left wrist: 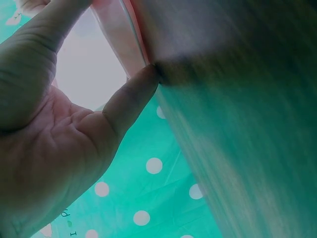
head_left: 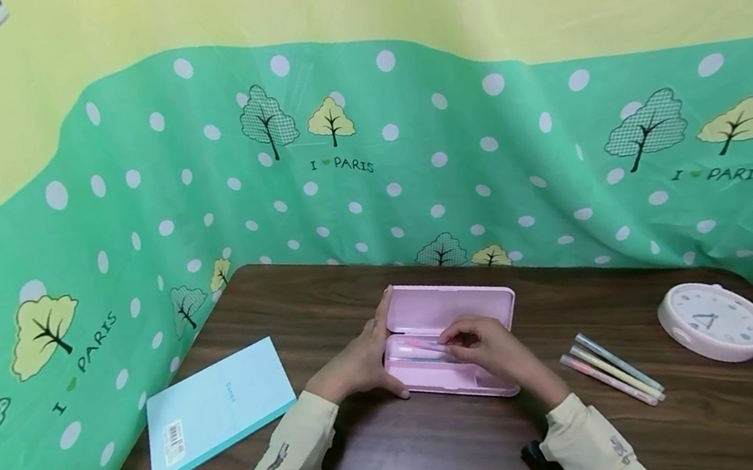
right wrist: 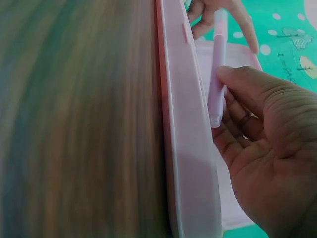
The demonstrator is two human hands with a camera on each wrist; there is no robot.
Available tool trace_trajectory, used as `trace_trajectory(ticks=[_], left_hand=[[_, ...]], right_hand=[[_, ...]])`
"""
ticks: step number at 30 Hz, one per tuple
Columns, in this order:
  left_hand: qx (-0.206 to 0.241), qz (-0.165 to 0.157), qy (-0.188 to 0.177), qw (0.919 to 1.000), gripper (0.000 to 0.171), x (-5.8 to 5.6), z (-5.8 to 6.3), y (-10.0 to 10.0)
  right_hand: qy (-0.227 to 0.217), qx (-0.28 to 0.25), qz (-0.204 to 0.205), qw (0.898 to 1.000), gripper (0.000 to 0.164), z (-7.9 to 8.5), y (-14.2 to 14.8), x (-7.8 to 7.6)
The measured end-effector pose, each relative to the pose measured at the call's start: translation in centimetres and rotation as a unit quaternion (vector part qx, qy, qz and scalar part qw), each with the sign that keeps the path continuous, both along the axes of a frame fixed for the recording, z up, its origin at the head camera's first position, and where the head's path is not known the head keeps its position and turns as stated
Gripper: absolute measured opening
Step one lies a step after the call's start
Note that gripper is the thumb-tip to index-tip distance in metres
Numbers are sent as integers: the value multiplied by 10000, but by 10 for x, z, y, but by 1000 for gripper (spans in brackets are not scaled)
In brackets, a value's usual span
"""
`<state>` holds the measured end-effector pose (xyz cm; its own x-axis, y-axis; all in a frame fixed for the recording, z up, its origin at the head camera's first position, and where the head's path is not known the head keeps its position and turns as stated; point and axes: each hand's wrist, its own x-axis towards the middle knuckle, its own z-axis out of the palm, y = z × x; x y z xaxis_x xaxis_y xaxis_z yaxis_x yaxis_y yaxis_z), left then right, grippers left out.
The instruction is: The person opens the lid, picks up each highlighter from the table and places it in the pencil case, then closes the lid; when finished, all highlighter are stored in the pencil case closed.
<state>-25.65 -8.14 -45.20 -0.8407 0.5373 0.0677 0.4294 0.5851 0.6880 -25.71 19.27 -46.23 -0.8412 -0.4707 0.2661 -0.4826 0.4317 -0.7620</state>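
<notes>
An open pink pencil case [head_left: 450,304] lies on the table, its lid raised at the back. My left hand [head_left: 364,356] holds the case's left end, thumb at the front corner and fingers up by the lid. Over the case, my right hand [head_left: 486,342] pinches a pale pink-purple marker pen [right wrist: 218,74] between thumb and fingers. In the right wrist view the pen is just inside the case's front wall [right wrist: 190,124]. Whether it touches the case floor I cannot tell. The left wrist view shows my left thumb against the case edge [left wrist: 134,39].
A light blue notebook [head_left: 226,403] lies at the left. Several slim pens [head_left: 612,370] lie together right of the case, near a round pink clock [head_left: 715,321]. A green and yellow printed curtain [head_left: 360,131] hangs behind the dark wooden table [head_left: 398,462].
</notes>
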Motion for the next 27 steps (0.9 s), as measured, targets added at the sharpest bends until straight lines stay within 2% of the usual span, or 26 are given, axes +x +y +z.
trace_trajectory(ticks=[13,15,16,20,22,23,27], left_hand=[[22,-64,15,10000,164,-4,2,3],[11,-89,193,9998,166,-11,-11,1],[-40,-98,344,9994,167,-11,-11,0],[5,-101,542,9985,172,-30,-43,-3],[74,-84,448,9989,173,-32,-47,-4],[150,-72,337,9993,174,-37,-55,-4],[159,-62,327,9993,174,-33,-51,-6]], right_hand=[[306,171,98,9993,8,-4,-9,-6],[356,242,92,9990,9,-6,-9,-6],[382,293,81,9988,9,-6,-10,-6],[483,544,105,9973,11,-4,-13,-4],[525,638,142,9965,11,-2,-15,-2],[560,681,171,9960,11,-2,-16,-2],[732,861,232,9933,12,-1,-19,0]])
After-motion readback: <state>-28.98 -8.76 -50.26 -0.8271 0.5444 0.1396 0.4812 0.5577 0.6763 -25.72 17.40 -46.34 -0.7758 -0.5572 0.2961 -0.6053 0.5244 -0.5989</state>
